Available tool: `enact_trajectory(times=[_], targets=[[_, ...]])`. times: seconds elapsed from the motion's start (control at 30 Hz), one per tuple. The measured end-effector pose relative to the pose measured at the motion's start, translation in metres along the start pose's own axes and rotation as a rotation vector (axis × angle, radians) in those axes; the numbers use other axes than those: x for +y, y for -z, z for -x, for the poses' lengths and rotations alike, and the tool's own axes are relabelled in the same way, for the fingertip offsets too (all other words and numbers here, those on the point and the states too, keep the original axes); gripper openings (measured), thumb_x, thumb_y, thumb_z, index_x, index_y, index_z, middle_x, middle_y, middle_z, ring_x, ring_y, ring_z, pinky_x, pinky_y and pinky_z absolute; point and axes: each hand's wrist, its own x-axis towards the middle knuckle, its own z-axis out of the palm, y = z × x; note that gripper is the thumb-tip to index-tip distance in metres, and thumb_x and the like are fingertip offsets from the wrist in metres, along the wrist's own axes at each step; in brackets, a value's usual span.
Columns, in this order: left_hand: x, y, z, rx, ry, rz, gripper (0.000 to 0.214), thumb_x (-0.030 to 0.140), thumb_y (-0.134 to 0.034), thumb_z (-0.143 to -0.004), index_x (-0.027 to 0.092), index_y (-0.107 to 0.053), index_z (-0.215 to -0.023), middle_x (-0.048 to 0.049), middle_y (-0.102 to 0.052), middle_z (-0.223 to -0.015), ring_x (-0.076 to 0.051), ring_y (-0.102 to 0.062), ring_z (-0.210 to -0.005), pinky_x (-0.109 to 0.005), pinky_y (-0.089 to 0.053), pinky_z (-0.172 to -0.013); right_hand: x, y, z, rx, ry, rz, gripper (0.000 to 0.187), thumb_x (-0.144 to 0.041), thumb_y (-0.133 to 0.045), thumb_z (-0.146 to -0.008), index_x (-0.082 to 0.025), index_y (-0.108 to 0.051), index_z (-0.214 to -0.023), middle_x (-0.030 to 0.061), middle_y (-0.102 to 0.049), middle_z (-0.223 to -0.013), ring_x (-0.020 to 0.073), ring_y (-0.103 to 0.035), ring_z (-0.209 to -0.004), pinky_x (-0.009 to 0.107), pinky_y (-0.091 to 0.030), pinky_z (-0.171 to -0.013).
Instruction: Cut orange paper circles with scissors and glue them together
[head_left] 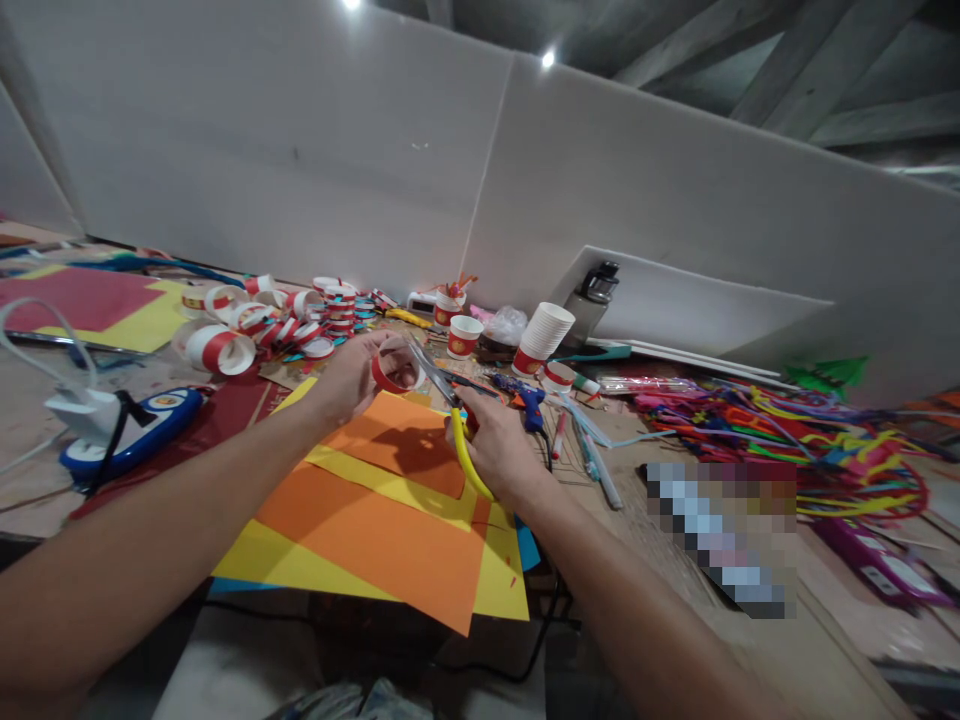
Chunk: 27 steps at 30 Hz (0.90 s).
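My left hand (358, 375) is closed on a red and white paper cup ring (388, 372), held up over the coloured sheets. In my right hand (495, 435) are scissors with yellow handles (466, 458); their metal blades (427, 365) point up and left, right beside the ring. Whether the blades touch the paper, I cannot tell. Below both hands lie orange paper (382, 520) and yellow paper (491, 575) in overlapping layers.
Cut cup rings (225, 350) are heaped at the back left. Stacked paper cups (544, 335), a blue glue gun (531, 405) and a bottle (592, 305) stand or lie behind my hands. Pipe cleaners (810, 440) spread at the right; a blue-edged power strip (135, 440) lies left.
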Motion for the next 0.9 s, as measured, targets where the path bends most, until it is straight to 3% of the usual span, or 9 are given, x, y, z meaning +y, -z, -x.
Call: enact_trajectory(times=[0.1, 0.27, 0.67, 0.9], targets=[[0.001, -0.006, 0.004, -0.050, 0.053, -0.006, 0.010, 0.019, -0.072, -0.069, 0.014, -0.063, -0.069, -0.0025, -0.061, -0.064, -0.012, -0.056, -0.057, -0.024, -0.046, -0.054, 0.001, -0.001, 0.000, 0.006, -0.013, 0.068, 0.042, -0.029, -0.056, -0.088, -0.018, -0.062, -0.128, 0.0106, -0.064, -0.096, 0.0201, -0.055, -0.076, 0.029, -0.040, -0.066], [0.001, -0.008, 0.007, -0.093, 0.063, -0.041, 0.014, 0.016, -0.075, -0.064, 0.013, -0.063, -0.069, -0.0031, -0.063, -0.067, -0.012, -0.056, -0.058, -0.023, -0.046, -0.055, 0.003, -0.002, 0.001, -0.003, 0.002, 0.074, 0.042, -0.029, -0.054, -0.090, -0.019, -0.062, -0.129, 0.0099, -0.064, -0.092, 0.0199, -0.055, -0.074, 0.030, -0.040, -0.067], [0.007, 0.002, 0.005, -0.225, 0.045, -0.195, 0.024, 0.029, -0.077, -0.072, 0.013, -0.061, -0.064, -0.0026, -0.058, -0.059, -0.010, -0.052, -0.053, -0.021, -0.039, -0.051, -0.001, 0.003, 0.001, -0.002, 0.052, 0.024, 0.037, -0.025, -0.054, -0.088, -0.017, -0.065, -0.123, 0.0051, -0.068, -0.081, 0.0156, -0.052, -0.063, 0.025, -0.036, -0.060], [0.008, 0.004, 0.002, -0.067, -0.034, -0.138, 0.021, 0.026, -0.076, -0.074, 0.014, -0.060, -0.068, -0.0009, -0.060, -0.065, -0.009, -0.055, -0.056, -0.020, -0.043, -0.055, -0.002, 0.004, 0.001, -0.007, 0.000, 0.017, 0.035, -0.024, -0.055, -0.087, -0.018, -0.067, -0.119, 0.0049, -0.068, -0.081, 0.0155, -0.053, -0.064, 0.024, -0.036, -0.060]])
